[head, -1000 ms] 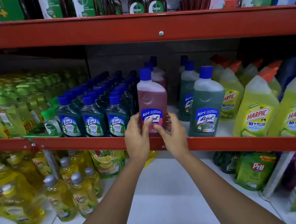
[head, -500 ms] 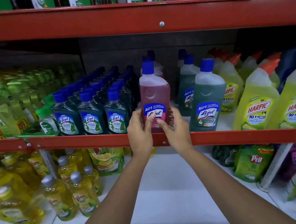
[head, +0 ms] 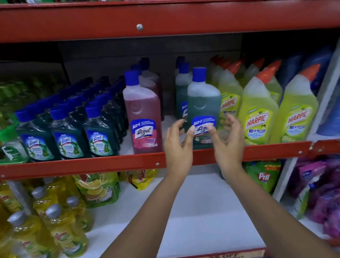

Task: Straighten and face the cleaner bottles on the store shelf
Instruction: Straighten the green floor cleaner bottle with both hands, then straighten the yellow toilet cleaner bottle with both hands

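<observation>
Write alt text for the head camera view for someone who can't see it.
Two bare hands, the left hand and right hand, reach open around a green Lizol bottle at the front of a red store shelf. A pink Lizol bottle stands upright to its left, yellow Harpic bottles to its right.

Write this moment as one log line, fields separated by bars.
step: reach green Lizol bottle | left hand: open | right hand: open | pink Lizol bottle: upright, label facing front
</observation>
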